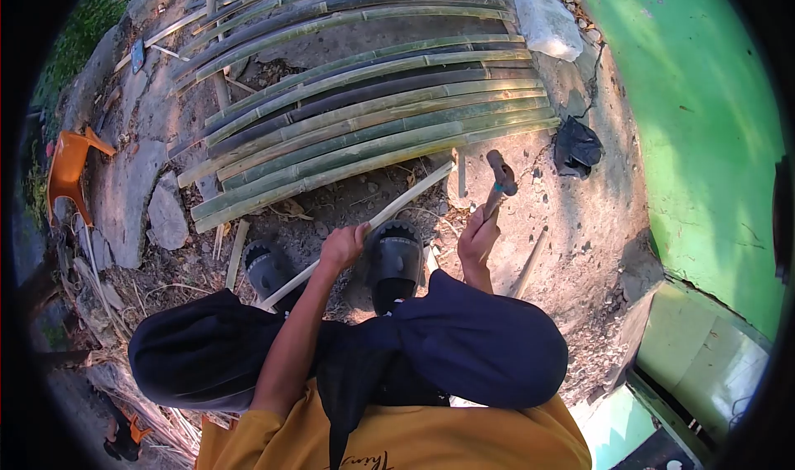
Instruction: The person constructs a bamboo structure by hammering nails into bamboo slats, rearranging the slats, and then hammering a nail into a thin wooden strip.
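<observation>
My left hand (342,245) grips a long pale bamboo strip (406,195) that runs from near my left foot up and to the right, its far end close to the pile of split bamboo. My right hand (478,236) holds a hammer (500,174) by its handle, head up, just right of the strip. I am squatting, with both feet in dark grey sandals (396,259) under the strip.
Several long split green bamboo poles (373,114) lie across the dirt ahead. A white stone (546,23) and a black bag (575,147) sit at the right beside a green wall (704,106). An orange plastic chair (70,168) stands at the left. Flat rocks (168,217) lie nearby.
</observation>
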Action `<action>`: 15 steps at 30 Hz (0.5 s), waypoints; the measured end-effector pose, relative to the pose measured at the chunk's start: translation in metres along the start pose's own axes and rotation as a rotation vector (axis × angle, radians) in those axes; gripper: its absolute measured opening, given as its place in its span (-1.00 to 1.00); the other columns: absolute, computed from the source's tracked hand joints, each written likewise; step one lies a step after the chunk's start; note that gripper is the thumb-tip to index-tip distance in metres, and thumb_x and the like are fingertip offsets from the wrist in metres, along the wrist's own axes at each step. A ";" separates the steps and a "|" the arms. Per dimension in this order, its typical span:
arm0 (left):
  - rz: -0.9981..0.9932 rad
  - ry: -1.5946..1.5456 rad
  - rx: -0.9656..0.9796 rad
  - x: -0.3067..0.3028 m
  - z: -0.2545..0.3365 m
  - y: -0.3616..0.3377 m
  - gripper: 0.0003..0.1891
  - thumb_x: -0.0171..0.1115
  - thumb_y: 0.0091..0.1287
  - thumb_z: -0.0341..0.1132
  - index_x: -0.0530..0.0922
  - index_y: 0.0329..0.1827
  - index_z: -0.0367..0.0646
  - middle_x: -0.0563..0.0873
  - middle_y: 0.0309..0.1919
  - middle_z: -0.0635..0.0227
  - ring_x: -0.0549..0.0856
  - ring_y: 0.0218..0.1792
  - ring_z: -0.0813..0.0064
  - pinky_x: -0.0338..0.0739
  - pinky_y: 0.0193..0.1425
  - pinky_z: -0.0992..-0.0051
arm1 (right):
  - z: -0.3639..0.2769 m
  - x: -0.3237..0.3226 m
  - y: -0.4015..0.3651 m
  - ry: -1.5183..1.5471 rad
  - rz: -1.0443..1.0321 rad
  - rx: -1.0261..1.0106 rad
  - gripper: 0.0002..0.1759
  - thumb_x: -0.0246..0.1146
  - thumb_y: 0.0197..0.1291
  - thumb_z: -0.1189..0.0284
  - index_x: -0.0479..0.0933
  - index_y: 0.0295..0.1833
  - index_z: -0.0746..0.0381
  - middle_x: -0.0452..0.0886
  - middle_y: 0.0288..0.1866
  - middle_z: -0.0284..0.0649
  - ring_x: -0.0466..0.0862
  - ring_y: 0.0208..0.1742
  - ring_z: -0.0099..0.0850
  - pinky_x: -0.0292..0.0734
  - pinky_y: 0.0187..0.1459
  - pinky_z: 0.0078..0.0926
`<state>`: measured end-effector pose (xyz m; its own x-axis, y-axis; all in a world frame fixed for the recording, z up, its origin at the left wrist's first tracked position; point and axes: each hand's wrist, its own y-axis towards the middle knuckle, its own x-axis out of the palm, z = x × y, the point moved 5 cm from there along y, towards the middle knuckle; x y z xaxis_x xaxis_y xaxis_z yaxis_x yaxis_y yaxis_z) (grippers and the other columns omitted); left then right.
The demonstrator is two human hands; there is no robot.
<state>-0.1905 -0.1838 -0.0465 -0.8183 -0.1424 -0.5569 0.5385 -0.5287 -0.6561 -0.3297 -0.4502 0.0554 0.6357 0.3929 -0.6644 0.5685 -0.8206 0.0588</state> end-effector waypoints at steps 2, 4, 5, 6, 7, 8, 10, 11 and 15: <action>0.013 -0.032 -0.025 -0.001 0.002 0.001 -0.48 -0.13 0.59 0.10 0.77 0.06 0.00 0.77 -0.06 -0.11 0.73 0.01 -0.22 0.59 0.20 -0.06 | 0.052 0.037 -0.017 -0.336 -0.312 0.109 -0.67 0.03 0.57 0.24 0.41 0.00 0.35 0.61 -0.48 0.23 0.62 -0.43 0.31 0.42 -0.43 0.13; 0.024 -0.035 -0.038 -0.002 0.001 0.001 -0.46 -0.11 0.59 0.11 0.78 0.00 -0.05 0.77 -0.10 -0.15 0.73 0.00 -0.22 0.59 0.20 -0.05 | 0.052 0.040 -0.024 -0.240 -0.313 0.235 -0.59 0.00 0.60 0.21 0.42 0.20 0.36 0.61 -0.41 0.27 0.64 -0.32 0.32 0.41 -0.34 0.18; 0.062 -0.045 -0.046 -0.011 0.002 0.012 -0.46 -0.11 0.59 0.11 0.78 0.00 -0.05 0.77 -0.10 -0.15 0.73 0.00 -0.22 0.59 0.20 -0.05 | 0.055 0.045 -0.014 -0.236 -0.316 0.224 -0.58 -0.01 0.60 0.19 0.42 0.20 0.35 0.61 -0.41 0.26 0.64 -0.32 0.32 0.40 -0.35 0.17; 0.051 -0.041 -0.068 -0.009 0.001 0.004 -0.45 -0.10 0.59 0.12 0.79 -0.01 -0.06 0.77 -0.11 -0.16 0.74 -0.01 -0.22 0.60 0.19 -0.05 | 0.052 0.037 -0.025 -0.246 -0.329 0.259 -0.57 -0.02 0.61 0.16 0.42 0.20 0.33 0.61 -0.42 0.26 0.64 -0.32 0.31 0.40 -0.35 0.16; 0.031 -0.033 -0.077 -0.005 0.004 -0.004 -0.45 -0.10 0.58 0.13 0.79 -0.03 -0.06 0.77 -0.12 -0.16 0.74 -0.02 -0.22 0.60 0.18 -0.05 | 0.049 0.028 -0.035 -0.253 -0.333 0.275 -0.57 -0.02 0.61 0.16 0.42 0.20 0.33 0.61 -0.42 0.26 0.64 -0.32 0.31 0.40 -0.35 0.16; 0.037 -0.037 -0.070 -0.008 0.010 -0.002 -0.45 -0.10 0.58 0.13 0.79 -0.03 -0.06 0.77 -0.12 -0.16 0.74 -0.02 -0.22 0.60 0.18 -0.05 | 0.046 0.025 -0.028 -0.231 -0.326 0.272 -0.57 -0.03 0.61 0.15 0.43 0.18 0.33 0.61 -0.42 0.24 0.64 -0.33 0.31 0.39 -0.36 0.15; 0.066 -0.031 -0.081 -0.012 0.012 -0.009 -0.44 -0.10 0.58 0.14 0.80 -0.03 -0.06 0.78 -0.13 -0.16 0.75 -0.03 -0.21 0.61 0.17 -0.05 | 0.041 0.030 -0.025 -0.206 -0.334 0.266 -0.56 -0.03 0.61 0.13 0.44 0.16 0.32 0.61 -0.43 0.23 0.64 -0.34 0.30 0.39 -0.36 0.14; 0.064 -0.031 -0.086 -0.014 0.011 -0.010 -0.44 -0.10 0.58 0.14 0.80 -0.03 -0.06 0.78 -0.13 -0.16 0.75 -0.03 -0.21 0.61 0.17 -0.05 | 0.038 0.032 -0.027 -0.180 -0.274 0.248 -0.58 -0.03 0.61 0.14 0.45 0.12 0.32 0.61 -0.44 0.21 0.64 -0.35 0.29 0.38 -0.36 0.13; 0.067 -0.015 -0.057 -0.006 0.007 -0.006 -0.46 -0.10 0.58 0.14 0.79 0.01 -0.02 0.78 -0.13 -0.14 0.75 -0.04 -0.21 0.61 0.16 -0.06 | 0.039 0.032 -0.011 -0.222 -0.281 0.163 -0.62 -0.02 0.60 0.18 0.44 -0.01 0.33 0.58 -0.53 0.13 0.64 -0.48 0.19 0.35 -0.46 0.09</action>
<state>-0.1903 -0.1858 -0.0356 -0.7827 -0.1888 -0.5931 0.6025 -0.4688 -0.6459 -0.3361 -0.4446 0.0050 0.3290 0.5270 -0.7836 0.6029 -0.7559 -0.2552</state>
